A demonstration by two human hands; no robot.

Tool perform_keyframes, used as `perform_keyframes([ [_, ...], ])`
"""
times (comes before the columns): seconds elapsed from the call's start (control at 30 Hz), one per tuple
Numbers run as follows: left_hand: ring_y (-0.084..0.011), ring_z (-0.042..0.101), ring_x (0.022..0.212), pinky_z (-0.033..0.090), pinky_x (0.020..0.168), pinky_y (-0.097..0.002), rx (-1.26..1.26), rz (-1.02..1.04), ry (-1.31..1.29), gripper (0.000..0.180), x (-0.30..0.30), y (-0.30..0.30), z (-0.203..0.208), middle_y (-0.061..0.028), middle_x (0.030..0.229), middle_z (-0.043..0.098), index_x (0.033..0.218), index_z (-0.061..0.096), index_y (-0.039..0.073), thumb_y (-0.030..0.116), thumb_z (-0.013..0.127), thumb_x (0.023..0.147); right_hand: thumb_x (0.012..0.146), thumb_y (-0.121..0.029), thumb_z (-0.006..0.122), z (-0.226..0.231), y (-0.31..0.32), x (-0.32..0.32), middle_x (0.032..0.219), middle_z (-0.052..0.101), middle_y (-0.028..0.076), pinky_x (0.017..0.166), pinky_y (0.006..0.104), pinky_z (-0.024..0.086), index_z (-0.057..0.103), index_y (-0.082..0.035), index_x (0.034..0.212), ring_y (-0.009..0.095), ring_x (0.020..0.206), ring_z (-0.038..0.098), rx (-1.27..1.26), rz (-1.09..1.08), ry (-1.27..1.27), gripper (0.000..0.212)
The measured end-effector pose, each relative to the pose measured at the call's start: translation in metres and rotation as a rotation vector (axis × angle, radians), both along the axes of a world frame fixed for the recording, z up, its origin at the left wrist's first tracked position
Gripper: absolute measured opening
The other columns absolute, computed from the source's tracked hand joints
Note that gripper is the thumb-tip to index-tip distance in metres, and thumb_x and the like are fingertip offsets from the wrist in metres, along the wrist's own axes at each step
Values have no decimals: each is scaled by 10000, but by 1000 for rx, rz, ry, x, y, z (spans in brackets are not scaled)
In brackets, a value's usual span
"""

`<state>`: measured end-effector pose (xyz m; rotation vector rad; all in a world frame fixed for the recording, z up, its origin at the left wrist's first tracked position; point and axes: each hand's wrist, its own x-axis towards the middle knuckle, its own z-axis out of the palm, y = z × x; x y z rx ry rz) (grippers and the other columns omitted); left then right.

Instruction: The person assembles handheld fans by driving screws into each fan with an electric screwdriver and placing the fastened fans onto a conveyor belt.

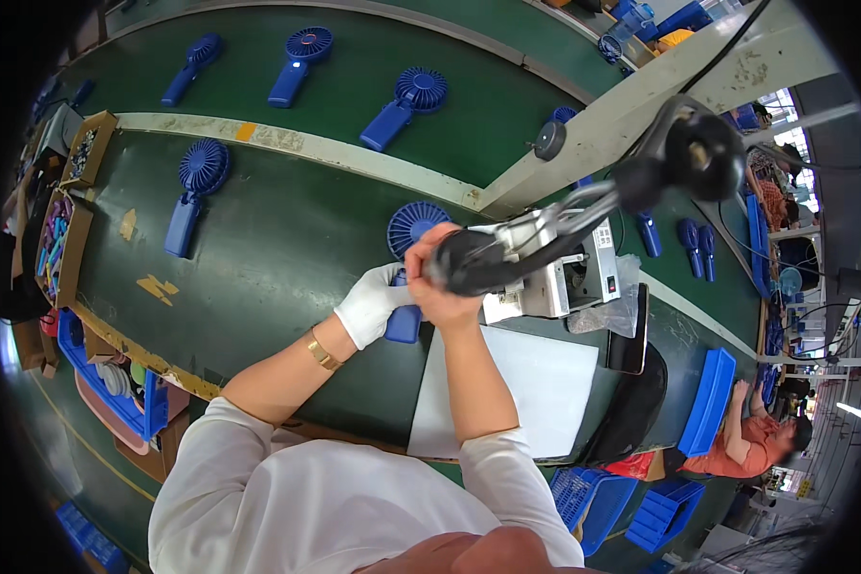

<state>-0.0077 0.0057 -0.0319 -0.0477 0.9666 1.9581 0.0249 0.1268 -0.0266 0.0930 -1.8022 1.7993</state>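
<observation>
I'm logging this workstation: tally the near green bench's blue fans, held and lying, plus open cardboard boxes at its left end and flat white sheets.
Held blue fan: 1
Lying blue fan: 1
Open cardboard boxes: 2
White sheet: 1
Total: 5

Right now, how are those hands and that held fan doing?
Gloved left hand holds blue fan. Bare right hand beside it, grip unclear. Blurred black apparatus partly blocks the view.

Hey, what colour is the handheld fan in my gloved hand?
The handheld fan is blue, seen best in the head view.
</observation>
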Motion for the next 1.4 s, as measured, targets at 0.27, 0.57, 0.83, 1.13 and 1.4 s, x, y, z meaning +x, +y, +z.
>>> perform_keyframes([
  [0.27,-217,625,733,545,664,-346,-30,-92,-67,391,2,-5,23,-129,906,587,1094,425,-4,6,642,768,709,-78,646,93,23,11,664,557,104,544,233,410,416,13,1134,137,540,490,-126,-315,309,491],
  [0.57,-132,566,754,484,693,-282,-201,-128,255,417,9,0,22,-55,852,568,1028,483,22,144,704,696,822,-353,633,80,9,-2,637,519,81,495,267,408,369,2,1162,137,516,472,-210,-135,142,558],
  [0.83,-128,557,739,468,704,-281,-388,-150,425,330,14,3,13,-45,810,582,934,537,27,197,691,698,678,-636,661,79,-11,-9,605,476,45,475,259,396,389,-55,1132,130,514,466,-343,-109,145,786],
  [1.13,-157,588,765,472,735,-290,-498,-116,533,381,15,2,19,-90,859,628,962,549,8,244,694,701,650,-608,706,55,-22,-14,634,490,40,490,262,377,428,-135,1137,127,529,458,-399,-43,109,734],
  [1.4,-163,595,792,471,749,-276,-446,-121,513,401,16,3,8,-90,882,626,997,542,2,233,706,712,655,-476,775,46,-18,-15,705,531,74,521,272,420,442,-80,1114,153,573,495,-522,48,200,692],
])
